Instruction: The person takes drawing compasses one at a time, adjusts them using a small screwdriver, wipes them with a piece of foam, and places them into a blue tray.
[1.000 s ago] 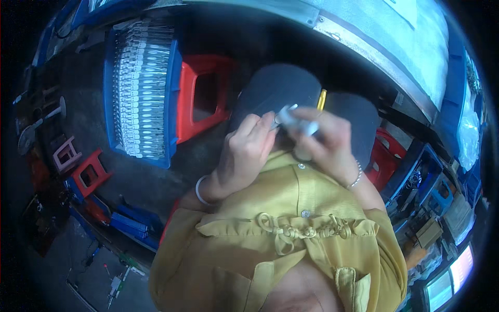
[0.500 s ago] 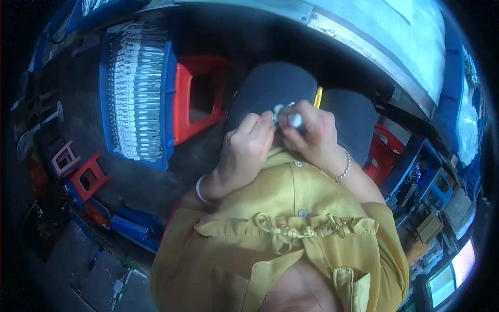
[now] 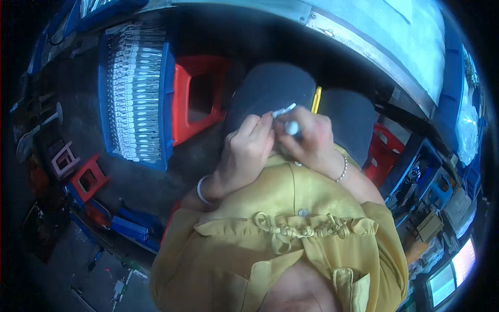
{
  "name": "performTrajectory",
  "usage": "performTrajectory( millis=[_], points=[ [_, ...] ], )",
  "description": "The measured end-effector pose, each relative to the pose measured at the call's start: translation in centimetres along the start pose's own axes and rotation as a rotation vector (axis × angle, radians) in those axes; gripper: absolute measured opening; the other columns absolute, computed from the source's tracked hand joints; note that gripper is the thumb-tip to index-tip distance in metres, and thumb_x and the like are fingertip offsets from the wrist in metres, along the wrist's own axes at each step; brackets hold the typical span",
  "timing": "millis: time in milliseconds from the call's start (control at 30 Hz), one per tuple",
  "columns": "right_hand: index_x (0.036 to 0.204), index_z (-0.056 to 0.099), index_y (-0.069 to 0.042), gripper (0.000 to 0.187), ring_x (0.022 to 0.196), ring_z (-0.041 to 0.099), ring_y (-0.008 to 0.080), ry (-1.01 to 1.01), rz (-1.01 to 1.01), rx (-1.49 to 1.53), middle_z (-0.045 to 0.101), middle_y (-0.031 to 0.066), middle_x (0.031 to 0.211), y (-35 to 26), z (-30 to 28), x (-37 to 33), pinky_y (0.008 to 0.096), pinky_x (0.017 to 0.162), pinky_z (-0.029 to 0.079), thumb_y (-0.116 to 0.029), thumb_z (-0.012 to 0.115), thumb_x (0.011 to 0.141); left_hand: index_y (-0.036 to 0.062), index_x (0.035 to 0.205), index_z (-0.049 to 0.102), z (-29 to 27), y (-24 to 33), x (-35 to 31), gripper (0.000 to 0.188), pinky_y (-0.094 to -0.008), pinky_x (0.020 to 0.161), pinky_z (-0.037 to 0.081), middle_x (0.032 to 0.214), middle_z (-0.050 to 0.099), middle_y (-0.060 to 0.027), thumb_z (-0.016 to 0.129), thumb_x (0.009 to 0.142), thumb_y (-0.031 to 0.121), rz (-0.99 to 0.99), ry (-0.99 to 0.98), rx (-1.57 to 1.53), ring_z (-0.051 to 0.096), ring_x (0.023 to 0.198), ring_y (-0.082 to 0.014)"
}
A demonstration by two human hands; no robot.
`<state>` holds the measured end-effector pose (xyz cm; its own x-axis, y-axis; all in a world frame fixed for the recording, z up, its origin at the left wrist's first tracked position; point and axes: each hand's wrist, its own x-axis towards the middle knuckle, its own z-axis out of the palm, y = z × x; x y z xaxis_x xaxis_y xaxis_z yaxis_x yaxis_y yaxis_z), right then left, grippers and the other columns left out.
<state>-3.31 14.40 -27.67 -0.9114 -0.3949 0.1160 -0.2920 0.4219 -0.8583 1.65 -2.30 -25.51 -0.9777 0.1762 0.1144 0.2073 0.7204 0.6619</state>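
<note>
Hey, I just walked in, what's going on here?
A seated person is working over their lap with both bare hands. The left hand pinches a small pale piece, while the right hand grips a white-ended object close against it; blur hides exactly what either is. On the person's left, a blue crate holds rows of white-and-metal pieces.

white piece (image 3: 284,110): blurred to us, one end hidden by the left hand (image 3: 248,146) | pale-ended item (image 3: 292,128): we see its tip, right hand (image 3: 313,136) hides the rest | blue bin (image 3: 122,7): cut by top edge
</note>
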Motion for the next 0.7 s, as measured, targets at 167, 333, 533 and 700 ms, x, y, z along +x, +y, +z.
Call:
performTrajectory(
  millis=[167,333,533,700],
  points=[
    [0.086,0.059,-0.006,0.017,0.063,0.064,0.0319,0.006,0.086,0.002,0.062,0.0129,0.072,0.3,-0.4,0.5,0.0390,0.053,0.050,-0.009,0.071,0.075,-0.0047,0.110,0.059,0.1,0.0,0.1,0.033,-0.0398,0.057,0.052,0.083,0.055,-0.0149,0.067,0.079,0.000,-0.009,-0.001,0.007,0.062,0.066,-0.0322],
    [0.087,0.060,-0.005,0.018,0.061,0.064,0.0316,-0.012,-0.088,0.012,0.062,0.0130,0.072,0.0,-0.2,-0.2,0.0378,0.053,0.051,-0.009,0.072,0.074,-0.0048,0.110,0.059,0.0,0.1,0.1,0.032,-0.0395,0.057,0.052,0.082,0.055,-0.0148,0.067,0.078,0.000,-0.042,-0.029,0.001,0.062,0.067,-0.0321],
    [0.087,0.060,-0.006,0.017,0.061,0.064,0.0315,0.028,-0.007,0.019,0.062,0.0134,0.070,0.5,-0.1,0.1,0.0375,0.053,0.051,-0.011,0.071,0.076,-0.0050,0.110,0.060,0.2,0.0,0.1,0.034,-0.0395,0.057,0.052,0.083,0.055,-0.0147,0.067,0.078,0.001,-0.036,-0.003,0.003,0.062,0.066,-0.0320],
    [0.085,0.060,-0.007,0.014,0.061,0.064,0.0321,-0.031,-0.017,0.046,0.061,0.0130,0.071,-0.3,-0.2,-0.1,0.0386,0.053,0.050,-0.010,0.071,0.076,-0.0055,0.112,0.060,0.0,0.1,0.2,0.035,-0.0395,0.057,0.052,0.082,0.055,-0.0142,0.066,0.077,-0.001,-0.043,-0.044,0.019,0.063,0.066,-0.0315]
  ],
)
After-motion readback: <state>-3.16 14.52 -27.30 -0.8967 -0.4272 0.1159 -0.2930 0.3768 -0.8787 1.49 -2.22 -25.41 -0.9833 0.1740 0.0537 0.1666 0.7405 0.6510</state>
